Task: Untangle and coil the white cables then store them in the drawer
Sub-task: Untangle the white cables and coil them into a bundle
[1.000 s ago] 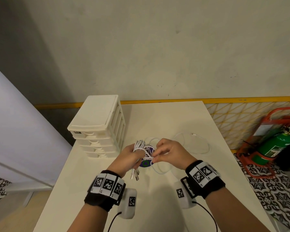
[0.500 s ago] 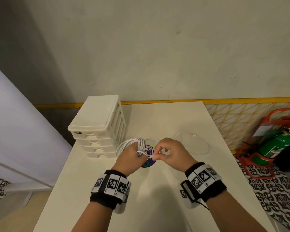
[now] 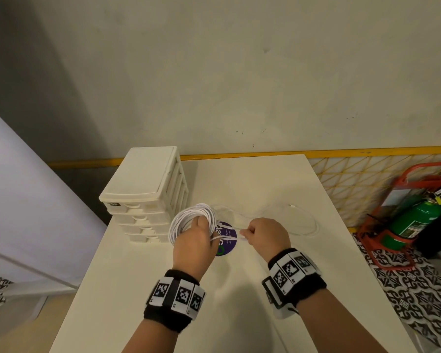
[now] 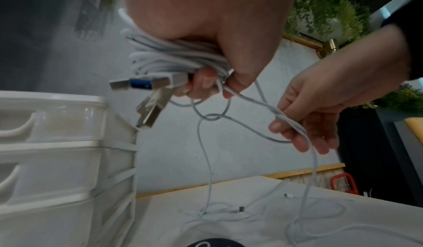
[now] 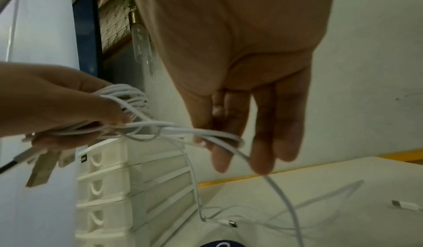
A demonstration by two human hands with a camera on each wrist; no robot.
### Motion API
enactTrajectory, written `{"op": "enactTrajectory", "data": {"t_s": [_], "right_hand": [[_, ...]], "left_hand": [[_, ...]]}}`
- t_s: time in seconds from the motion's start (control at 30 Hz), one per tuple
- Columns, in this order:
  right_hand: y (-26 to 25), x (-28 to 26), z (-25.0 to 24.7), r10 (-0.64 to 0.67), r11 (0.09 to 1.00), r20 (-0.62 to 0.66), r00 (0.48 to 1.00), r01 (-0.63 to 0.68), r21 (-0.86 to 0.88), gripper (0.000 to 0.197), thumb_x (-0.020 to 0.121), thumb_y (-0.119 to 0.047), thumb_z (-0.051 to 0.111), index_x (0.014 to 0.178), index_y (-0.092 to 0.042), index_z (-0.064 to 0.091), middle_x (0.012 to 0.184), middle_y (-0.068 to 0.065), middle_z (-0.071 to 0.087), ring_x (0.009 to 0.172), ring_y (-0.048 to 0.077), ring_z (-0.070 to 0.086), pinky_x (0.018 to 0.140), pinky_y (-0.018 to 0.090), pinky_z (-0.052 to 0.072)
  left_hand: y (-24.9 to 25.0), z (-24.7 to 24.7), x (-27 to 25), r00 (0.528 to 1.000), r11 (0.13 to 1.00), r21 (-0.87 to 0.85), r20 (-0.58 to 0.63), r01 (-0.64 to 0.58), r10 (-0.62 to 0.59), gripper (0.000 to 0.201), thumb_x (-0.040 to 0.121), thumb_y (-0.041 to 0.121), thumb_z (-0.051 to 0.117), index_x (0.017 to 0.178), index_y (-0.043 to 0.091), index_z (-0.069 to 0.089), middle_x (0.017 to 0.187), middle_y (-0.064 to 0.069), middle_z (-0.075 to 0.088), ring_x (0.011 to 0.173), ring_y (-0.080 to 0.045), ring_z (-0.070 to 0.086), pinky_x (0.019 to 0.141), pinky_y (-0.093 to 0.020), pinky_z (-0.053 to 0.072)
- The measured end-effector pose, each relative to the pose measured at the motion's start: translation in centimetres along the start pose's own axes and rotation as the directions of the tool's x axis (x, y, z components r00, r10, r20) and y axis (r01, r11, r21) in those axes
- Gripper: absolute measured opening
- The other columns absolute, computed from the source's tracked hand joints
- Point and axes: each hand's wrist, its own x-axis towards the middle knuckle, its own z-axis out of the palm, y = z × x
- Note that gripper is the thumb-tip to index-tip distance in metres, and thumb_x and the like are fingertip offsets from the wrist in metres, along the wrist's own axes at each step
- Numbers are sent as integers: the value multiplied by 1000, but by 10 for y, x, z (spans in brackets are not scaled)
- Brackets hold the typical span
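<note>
My left hand (image 3: 192, 242) grips a coil of white cables (image 3: 189, 217) above the table, beside the drawer unit (image 3: 143, 189). In the left wrist view the coil (image 4: 174, 59) sits in the curled fingers and two USB plugs (image 4: 146, 95) stick out below. My right hand (image 3: 262, 235) pinches the loose strands (image 5: 206, 133) a short way right of the coil. From there the loose cable (image 3: 301, 220) trails down onto the table, with small connectors (image 5: 231, 222) lying on it. All drawers look closed.
A round purple sticker (image 3: 225, 242) lies on the white table (image 3: 252, 184) under my hands. The wall runs behind the table. A green fire extinguisher (image 3: 413, 220) in a red stand is on the floor to the right.
The hands have drawn apart, the right hand pulling strands out to the right. The coil in the left hand has turned up and shows as a round loop. The head view has shifted slightly.
</note>
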Motion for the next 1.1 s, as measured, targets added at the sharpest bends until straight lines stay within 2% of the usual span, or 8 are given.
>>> {"op": "enactTrajectory", "data": {"t_s": [0.1, 0.2, 0.4, 0.53, 0.63, 0.77, 0.9, 1.1], "right_hand": [[-5, -1, -5, 15, 971, 44, 999, -4, -238, 41, 90, -48, 48, 66, -17, 58, 73, 2, 56, 92, 25, 56, 73, 31, 37], [-5, -4, -6, -43, 910, 117, 992, 87, -406, 39, 97, -45, 36, 98, -19, 65, 85, 1, 57, 107, 26, 47, 86, 36, 35], [9, -7, -1, -139, 980, 343, 929, 80, 180, 36, 98, -35, 37, 79, -19, 63, 103, 10, 66, 91, 21, 58, 77, 29, 37], [15, -8, -2, -256, 916, 74, 964, 218, 337, 3, 85, -28, 64, 86, -29, 67, 77, -15, 63, 76, -11, 50, 69, 6, 33], [4, -3, 0, -255, 899, -89, 963, 270, 346, 27, 81, -27, 68, 108, -24, 66, 93, -10, 64, 90, 0, 51, 84, 15, 39], [-7, 2, 17, -264, 906, 165, 950, 185, 381, 35, 84, -22, 65, 118, -13, 62, 103, 1, 68, 100, 14, 61, 97, 33, 45], [-12, -2, 30, -321, 799, 257, 912, 115, 590, 10, 84, -11, 66, 92, -4, 67, 72, 7, 66, 66, -6, 56, 69, 9, 45], [11, 3, 23, -18, 770, -143, 989, 105, 629, 14, 86, -19, 63, 92, -11, 73, 87, -1, 69, 79, 5, 61, 78, 23, 46]], "left_hand": [[3, 1, -1, 999, 999, 20, 4, -35, 35, 29, 89, 24, 59, 102, -1, 53, 97, -18, 61, 73, -39, 64, 54, -33, 36], [0, 3, 1, 999, 999, 21, -7, -51, 51, 27, 87, 22, 62, 98, -2, 54, 93, -19, 62, 68, -39, 63, 51, -34, 37], [-15, 8, 4, 998, 992, -113, 5, 59, -59, 25, 92, 22, 53, 103, 1, 49, 96, -16, 62, 84, -34, 62, 62, -31, 35], [-26, 17, -1, 993, 938, -325, 45, 120, -112, 25, 91, 16, 57, 105, -2, 47, 98, -20, 63, 90, -38, 61, 68, -33, 39], [-20, 20, -5, 997, 880, -468, 33, 79, -72, 30, 92, 19, 56, 111, -2, 48, 103, -16, 62, 97, -32, 59, 77, -33, 43], [-15, 17, -1, 1000, 850, -527, -4, 4, -8, 29, 94, 17, 54, 115, -1, 49, 106, -14, 62, 99, -28, 58, 83, -33, 43], [-18, 16, -2, 1000, 824, -566, 27, 20, -5, 39, 90, 35, 48, 111, 3, 50, 99, -9, 64, 93, -24, 61, 83, -42, 48], [-30, 23, -1, 996, 828, -555, 22, 81, -82, 28, 93, 14, 55, 116, 0, 50, 106, -7, 58, 100, -20, 54, 85, -23, 37]]}}
